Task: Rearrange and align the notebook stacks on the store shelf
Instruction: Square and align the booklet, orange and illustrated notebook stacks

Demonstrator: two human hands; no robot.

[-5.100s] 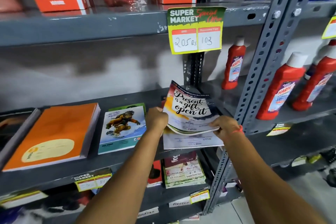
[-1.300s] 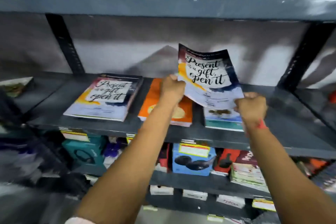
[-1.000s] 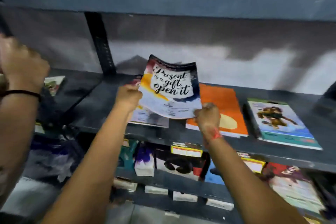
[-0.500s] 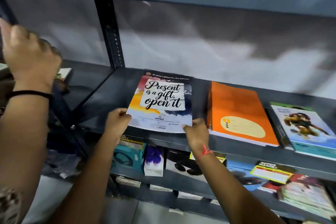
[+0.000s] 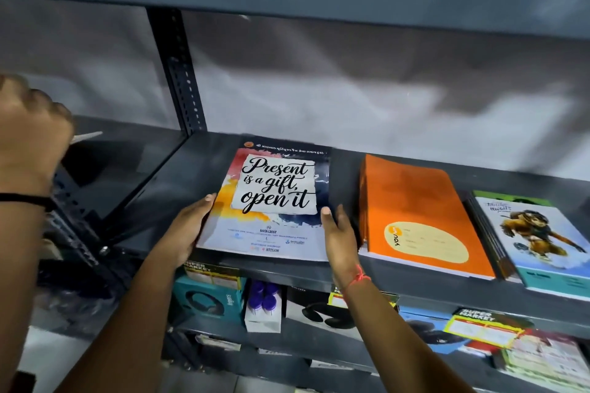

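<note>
Between both hands' fingers (image 5: pixel 325 210) — lettered notebook stack (image 5: pixel 271 201)

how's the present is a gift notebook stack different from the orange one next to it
The "Present is a gift" stack has a multicoloured cover with large script lettering; the orange stack is plain orange with a cream oval label. The left hand and right hand flank the "Present is a gift" stack's sides; the orange stack is untouched. The orange stack looks thicker. Both lie flat, cover up, on the same grey shelf.

Grey metal shelving (image 5: pixel 287 274), pale wall (image 5: pixel 351 83)
</note>
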